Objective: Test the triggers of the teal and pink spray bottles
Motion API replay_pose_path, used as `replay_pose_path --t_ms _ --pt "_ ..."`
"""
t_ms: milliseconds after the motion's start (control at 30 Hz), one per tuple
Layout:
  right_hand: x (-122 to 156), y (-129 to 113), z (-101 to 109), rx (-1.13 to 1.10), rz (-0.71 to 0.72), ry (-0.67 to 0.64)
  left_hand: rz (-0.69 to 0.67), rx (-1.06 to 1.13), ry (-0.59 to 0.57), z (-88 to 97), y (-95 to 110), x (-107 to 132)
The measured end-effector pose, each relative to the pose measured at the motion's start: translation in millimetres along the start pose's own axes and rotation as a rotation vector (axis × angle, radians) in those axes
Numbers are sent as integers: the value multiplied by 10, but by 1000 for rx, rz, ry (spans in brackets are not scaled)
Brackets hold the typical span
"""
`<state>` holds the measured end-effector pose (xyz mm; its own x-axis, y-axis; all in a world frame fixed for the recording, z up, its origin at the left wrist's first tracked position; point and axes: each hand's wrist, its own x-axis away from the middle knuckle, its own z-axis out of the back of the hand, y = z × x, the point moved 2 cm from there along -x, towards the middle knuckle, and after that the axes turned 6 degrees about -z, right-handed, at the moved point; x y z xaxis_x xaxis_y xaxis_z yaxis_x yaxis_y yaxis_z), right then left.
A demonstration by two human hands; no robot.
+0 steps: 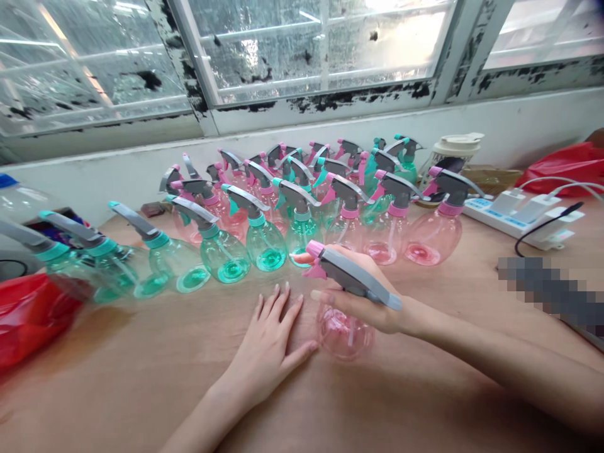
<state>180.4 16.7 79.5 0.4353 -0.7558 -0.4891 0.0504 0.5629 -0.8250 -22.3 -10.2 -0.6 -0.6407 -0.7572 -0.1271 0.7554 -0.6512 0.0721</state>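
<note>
My right hand (372,296) is wrapped round the neck of a pink spray bottle (346,336), just below its grey and pink trigger head. The bottle is clear pink plastic, and its nozzle points to the left and away from me. Flat on the wooden table (189,390) lies my left hand (271,333), fingers spread, the thumb tip close to the bottle's base. Beyond both hands stand green spray bottles (267,245) and pink spray bottles (434,233) in rows. Whether the held bottle rests on the table I cannot tell.
A white power strip (523,220) with plugged-in chargers lies at the right, near a lidded cup (455,154). Red plastic bags sit at the left (33,314) and far right (566,167). A blurred-out dark object (552,289) lies at the right. Windows rise behind.
</note>
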Motion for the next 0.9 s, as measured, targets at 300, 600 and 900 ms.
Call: replay_pose_path --t_ms 300,600,900 --pt "12 40 -4 -9 40 2 1 18 4 33 12 1" --pt "0 0 3 -8 16 -3 -6 21 16 28 4 0" --pt "-21 -40 20 33 -19 -20 -7 5 14 10 -3 6"
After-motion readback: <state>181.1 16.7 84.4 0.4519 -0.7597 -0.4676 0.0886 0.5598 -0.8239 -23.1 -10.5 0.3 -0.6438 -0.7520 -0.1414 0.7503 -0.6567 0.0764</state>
